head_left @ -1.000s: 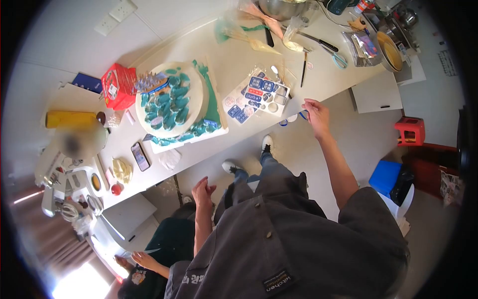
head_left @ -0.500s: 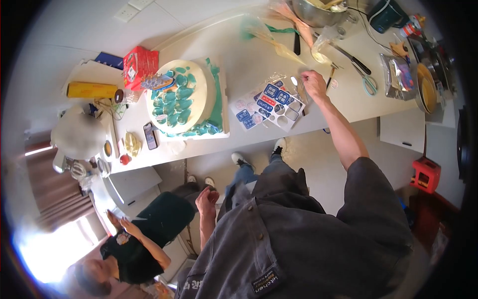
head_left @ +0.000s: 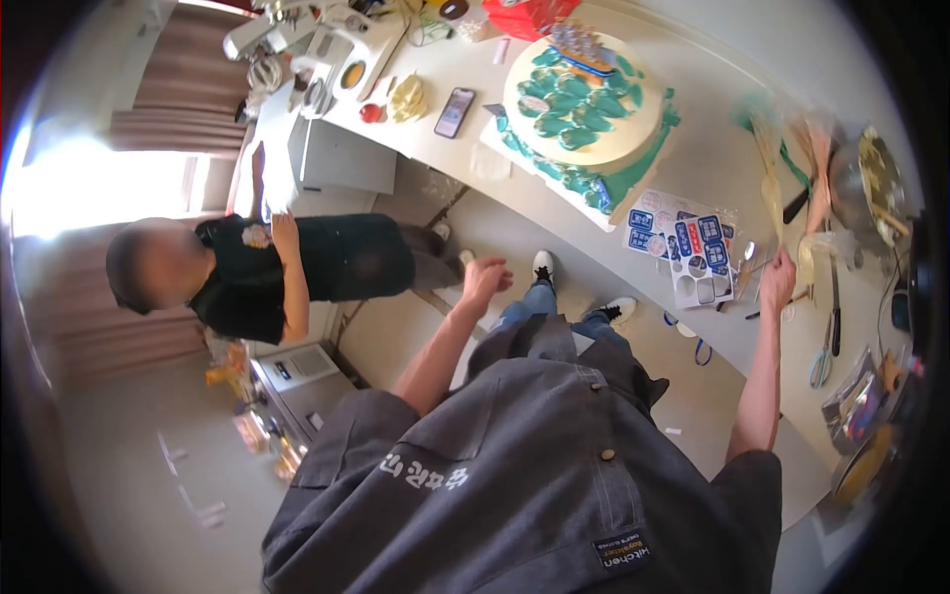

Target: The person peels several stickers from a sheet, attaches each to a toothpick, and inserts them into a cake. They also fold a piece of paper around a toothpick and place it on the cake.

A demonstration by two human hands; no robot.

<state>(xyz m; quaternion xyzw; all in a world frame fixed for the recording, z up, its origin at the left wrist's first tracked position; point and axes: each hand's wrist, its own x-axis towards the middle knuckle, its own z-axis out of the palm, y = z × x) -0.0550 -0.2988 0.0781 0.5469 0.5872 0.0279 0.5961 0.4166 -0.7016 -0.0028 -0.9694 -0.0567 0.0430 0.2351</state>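
Note:
My right hand (head_left: 778,281) is over the worktop at the right, its fingers pinched together; anything between them is too small to make out. Just above it ends the tip of a piping bag (head_left: 770,193) with pale cream. To its left lie a spoon (head_left: 749,251) and printed sticker sheets (head_left: 693,246) in blue, red and white. My left hand (head_left: 485,284) hangs in the air in front of the counter, fingers loosely bent and partly apart, with nothing visible in it. A round cream cake (head_left: 584,99) with teal dabs and a small ship decoration (head_left: 582,49) stands on a teal-smeared board.
A phone (head_left: 454,113) lies left of the cake. At the right are scissors (head_left: 821,364), a dark-handled knife (head_left: 836,332), a metal bowl (head_left: 866,188) and a packet (head_left: 853,401). Another person in dark clothing (head_left: 346,259) stands at the left, hands raised.
The view has swung left, so the counter sits further right. My left hand has risen and reaches further forward. My right hand stays near the spoon and sticker sheets.

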